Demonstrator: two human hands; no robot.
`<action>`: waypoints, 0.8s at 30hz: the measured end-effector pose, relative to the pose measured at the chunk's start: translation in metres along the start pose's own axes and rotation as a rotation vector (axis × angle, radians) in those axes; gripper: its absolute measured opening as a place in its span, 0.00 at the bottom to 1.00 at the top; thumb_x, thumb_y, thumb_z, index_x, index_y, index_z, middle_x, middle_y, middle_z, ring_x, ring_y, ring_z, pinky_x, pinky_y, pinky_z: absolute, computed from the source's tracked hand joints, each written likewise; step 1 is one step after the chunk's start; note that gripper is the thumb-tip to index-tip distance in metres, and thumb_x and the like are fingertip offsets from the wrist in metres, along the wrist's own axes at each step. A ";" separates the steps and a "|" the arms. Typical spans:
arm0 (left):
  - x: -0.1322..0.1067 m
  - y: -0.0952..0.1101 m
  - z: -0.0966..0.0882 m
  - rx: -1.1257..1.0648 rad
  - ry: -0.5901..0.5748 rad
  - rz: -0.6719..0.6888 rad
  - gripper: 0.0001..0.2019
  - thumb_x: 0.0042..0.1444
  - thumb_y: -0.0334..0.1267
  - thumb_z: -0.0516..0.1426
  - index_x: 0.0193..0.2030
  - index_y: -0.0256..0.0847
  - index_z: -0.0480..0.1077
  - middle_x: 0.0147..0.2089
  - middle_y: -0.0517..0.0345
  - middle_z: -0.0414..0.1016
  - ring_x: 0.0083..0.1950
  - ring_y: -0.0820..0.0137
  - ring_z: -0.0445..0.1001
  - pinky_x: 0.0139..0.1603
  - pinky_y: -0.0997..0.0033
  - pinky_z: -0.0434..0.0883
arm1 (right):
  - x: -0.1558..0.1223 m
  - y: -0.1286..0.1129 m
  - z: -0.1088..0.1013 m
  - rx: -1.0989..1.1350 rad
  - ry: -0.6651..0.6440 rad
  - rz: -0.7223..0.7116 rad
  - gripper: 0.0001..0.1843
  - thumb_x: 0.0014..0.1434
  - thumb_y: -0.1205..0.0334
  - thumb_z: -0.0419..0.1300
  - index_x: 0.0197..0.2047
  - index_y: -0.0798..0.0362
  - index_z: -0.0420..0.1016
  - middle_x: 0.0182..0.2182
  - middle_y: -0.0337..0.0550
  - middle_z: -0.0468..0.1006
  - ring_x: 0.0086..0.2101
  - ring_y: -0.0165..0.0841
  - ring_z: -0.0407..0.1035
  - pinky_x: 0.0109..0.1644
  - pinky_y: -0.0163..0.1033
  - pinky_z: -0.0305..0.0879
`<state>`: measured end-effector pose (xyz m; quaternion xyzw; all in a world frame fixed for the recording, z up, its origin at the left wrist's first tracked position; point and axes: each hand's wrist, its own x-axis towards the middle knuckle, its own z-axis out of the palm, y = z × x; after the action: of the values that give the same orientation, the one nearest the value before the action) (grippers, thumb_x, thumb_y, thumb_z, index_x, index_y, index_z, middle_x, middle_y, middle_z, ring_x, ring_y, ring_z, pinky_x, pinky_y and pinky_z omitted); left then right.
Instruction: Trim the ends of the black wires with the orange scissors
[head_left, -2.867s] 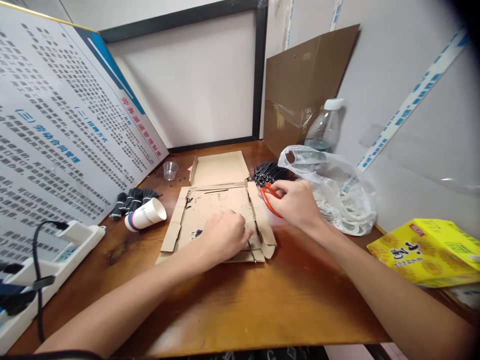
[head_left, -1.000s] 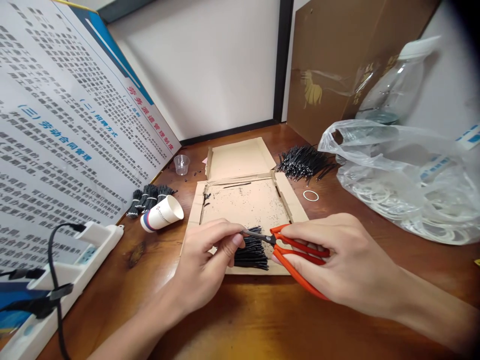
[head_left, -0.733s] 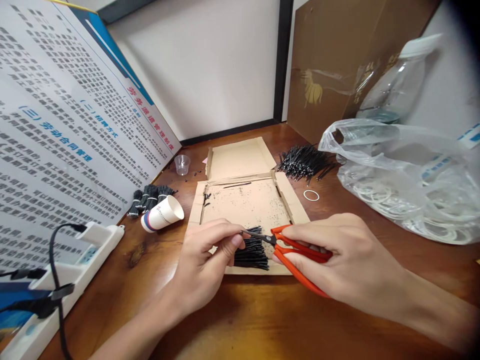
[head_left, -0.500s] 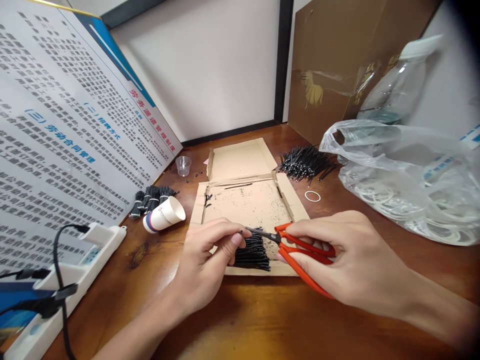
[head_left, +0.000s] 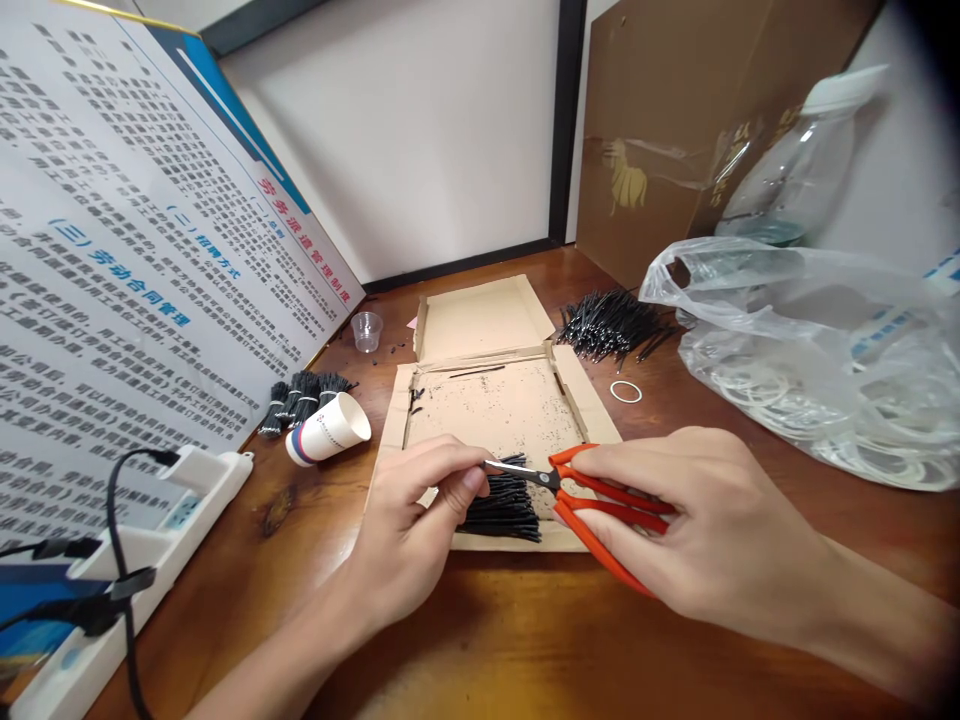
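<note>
My right hand (head_left: 697, 510) grips a pair of scissors (head_left: 553, 480) with orange-red handles and short dark blades. Their tips reach the fingertips of my left hand (head_left: 420, 510), whose thumb and index finger are pinched together. A small dark end shows at that pinch; it looks like a thin black strand, mostly hidden by the fingers. Below the blades, a bunch of black strands (head_left: 502, 512) lies at the near side of an opened cardboard box (head_left: 480, 410). Dark crumbs and a few loose strands are scattered over the box's bottom.
A heap of black strands (head_left: 611, 325) lies behind the box, near a white ring (head_left: 625, 392). Right is a plastic bag (head_left: 817, 380) of white rings. Left are tied black bundles (head_left: 300, 400), a tipped paper cup (head_left: 330, 430), a clear cup (head_left: 367, 332) and a power strip (head_left: 142, 560).
The scissor blades have turned slightly and moved a little left, and their tips now meet the left fingertips more closely. The left hand has barely moved.
</note>
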<state>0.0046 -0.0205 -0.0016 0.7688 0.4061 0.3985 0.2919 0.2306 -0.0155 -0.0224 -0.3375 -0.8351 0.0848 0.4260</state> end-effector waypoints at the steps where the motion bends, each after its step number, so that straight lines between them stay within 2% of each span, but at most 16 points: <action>1: 0.000 0.000 0.000 0.001 0.001 0.000 0.07 0.66 0.30 0.55 0.38 0.39 0.74 0.31 0.59 0.72 0.32 0.75 0.70 0.32 0.74 0.65 | 0.000 0.000 0.000 -0.004 -0.001 0.000 0.07 0.57 0.68 0.59 0.34 0.61 0.78 0.23 0.41 0.79 0.19 0.27 0.68 0.22 0.37 0.53; 9: 0.002 -0.001 0.000 0.053 -0.019 0.036 0.08 0.66 0.31 0.55 0.36 0.38 0.74 0.31 0.58 0.72 0.33 0.73 0.69 0.33 0.72 0.65 | 0.001 0.002 0.001 -0.019 -0.011 -0.005 0.07 0.57 0.69 0.58 0.34 0.61 0.78 0.23 0.41 0.78 0.19 0.27 0.68 0.23 0.37 0.52; 16: 0.003 -0.002 -0.002 0.018 -0.045 0.024 0.08 0.66 0.32 0.54 0.36 0.37 0.73 0.31 0.57 0.72 0.33 0.72 0.70 0.34 0.72 0.65 | 0.003 0.001 -0.003 -0.002 -0.063 0.013 0.07 0.57 0.68 0.58 0.33 0.59 0.78 0.19 0.37 0.73 0.17 0.26 0.63 0.23 0.37 0.50; 24: 0.003 0.000 -0.003 -0.012 -0.079 -0.003 0.10 0.67 0.34 0.53 0.35 0.38 0.72 0.31 0.56 0.71 0.34 0.71 0.69 0.35 0.70 0.65 | 0.005 0.000 -0.005 -0.004 -0.058 -0.010 0.08 0.57 0.69 0.57 0.34 0.59 0.78 0.18 0.36 0.72 0.17 0.25 0.59 0.23 0.37 0.49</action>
<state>0.0030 -0.0172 0.0010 0.7816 0.3929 0.3700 0.3128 0.2331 -0.0132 -0.0161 -0.3313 -0.8491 0.0908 0.4013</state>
